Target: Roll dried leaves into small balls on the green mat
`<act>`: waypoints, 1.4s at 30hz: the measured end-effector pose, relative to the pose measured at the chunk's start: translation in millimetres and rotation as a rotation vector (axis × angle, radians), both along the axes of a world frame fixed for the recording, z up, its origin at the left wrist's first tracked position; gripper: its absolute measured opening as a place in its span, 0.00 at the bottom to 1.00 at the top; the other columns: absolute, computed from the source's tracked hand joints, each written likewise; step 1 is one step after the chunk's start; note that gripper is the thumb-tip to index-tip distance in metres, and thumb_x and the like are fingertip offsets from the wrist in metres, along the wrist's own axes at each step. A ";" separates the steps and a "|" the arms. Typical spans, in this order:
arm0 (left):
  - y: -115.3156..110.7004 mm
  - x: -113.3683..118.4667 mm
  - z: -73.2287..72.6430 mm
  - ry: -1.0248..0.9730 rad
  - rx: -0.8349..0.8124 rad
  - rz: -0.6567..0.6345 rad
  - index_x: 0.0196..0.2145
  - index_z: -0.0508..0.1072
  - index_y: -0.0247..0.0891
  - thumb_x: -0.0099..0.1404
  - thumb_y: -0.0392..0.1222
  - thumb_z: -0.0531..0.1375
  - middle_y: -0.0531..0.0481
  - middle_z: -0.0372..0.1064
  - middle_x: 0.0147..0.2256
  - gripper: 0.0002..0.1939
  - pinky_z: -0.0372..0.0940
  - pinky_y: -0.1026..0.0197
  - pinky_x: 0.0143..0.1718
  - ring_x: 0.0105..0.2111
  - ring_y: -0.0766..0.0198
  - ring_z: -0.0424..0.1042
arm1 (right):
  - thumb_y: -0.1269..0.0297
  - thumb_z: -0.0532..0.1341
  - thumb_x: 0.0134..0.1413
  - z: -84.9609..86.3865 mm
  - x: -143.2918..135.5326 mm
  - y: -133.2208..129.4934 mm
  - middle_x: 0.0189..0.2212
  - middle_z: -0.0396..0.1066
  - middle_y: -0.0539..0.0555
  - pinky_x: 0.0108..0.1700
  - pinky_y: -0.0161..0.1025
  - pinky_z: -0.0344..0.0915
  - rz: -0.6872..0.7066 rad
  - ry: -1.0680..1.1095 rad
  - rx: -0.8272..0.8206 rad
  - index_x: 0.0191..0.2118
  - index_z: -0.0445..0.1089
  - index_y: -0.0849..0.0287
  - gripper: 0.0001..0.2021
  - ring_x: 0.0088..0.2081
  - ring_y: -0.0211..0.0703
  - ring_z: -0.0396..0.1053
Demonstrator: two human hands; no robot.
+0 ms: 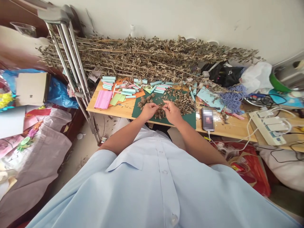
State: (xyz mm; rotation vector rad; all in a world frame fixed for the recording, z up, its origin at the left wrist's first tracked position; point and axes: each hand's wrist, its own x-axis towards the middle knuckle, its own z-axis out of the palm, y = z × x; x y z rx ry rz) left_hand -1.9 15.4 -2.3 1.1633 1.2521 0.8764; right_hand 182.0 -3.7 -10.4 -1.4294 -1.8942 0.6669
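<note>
The left hand [149, 111] and right hand [173, 114] are near each other, both curled in; whether they pinch anything, I cannot tell. Dried leaves [186, 103] lie about them on the green mat [190, 121], long dried stalks [142, 53] heaped beyond

Dry, curled brown leaves [187, 104] lie loosely heaped on a green mat [191, 120].

Bright, diffuse light washes the pale wall [180, 19], and the metal legs [71, 47] by the left edge of the table [125, 109] glint. Wide-angle stretch bends the outer parts. Toward the front edge, the leaf pile [186, 103] looks soft; coarse squares (pixelation) cover part of the phone [207, 119].
</note>
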 end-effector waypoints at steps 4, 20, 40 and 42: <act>3.5 -3.4 -2.0 0.174 0.157 -0.007 0.24 0.74 0.35 0.56 0.42 0.67 0.54 0.65 0.21 0.09 0.53 0.64 0.27 0.25 0.68 0.60 | 0.62 0.57 0.59 -13.0 2.5 1.5 0.38 0.76 0.53 0.39 0.41 0.68 -0.089 0.174 -0.116 0.59 0.63 0.57 0.22 0.31 0.40 0.70; -10.4 0.2 20.9 -0.554 -0.430 -0.019 0.36 0.71 0.35 0.64 0.69 0.58 0.49 0.66 0.23 0.29 0.42 0.67 0.16 0.16 0.71 0.60 | 0.58 0.61 0.59 -6.2 -10.1 -69.9 0.36 0.78 0.54 0.40 0.44 0.71 -0.151 0.111 -0.112 0.41 0.76 0.55 0.10 0.32 0.44 0.72; -8.1 9.4 15.6 -0.548 -0.293 -0.112 0.33 0.70 0.33 0.62 0.49 0.67 0.49 0.69 0.25 0.16 0.44 0.69 0.15 0.18 0.73 0.64 | 0.62 0.57 0.63 16.0 -17.5 -13.4 0.39 0.76 0.55 0.49 0.46 0.69 -0.166 0.047 0.115 0.38 0.76 0.54 0.09 0.43 0.49 0.73; -6.8 8.3 16.3 -0.542 -0.265 -0.108 0.34 0.71 0.31 0.60 0.43 0.69 0.49 0.70 0.26 0.13 0.45 0.70 0.15 0.18 0.74 0.64 | 0.62 0.57 0.63 15.4 -17.1 -11.1 0.38 0.76 0.55 0.49 0.45 0.69 -0.175 0.068 0.112 0.38 0.75 0.55 0.09 0.42 0.48 0.72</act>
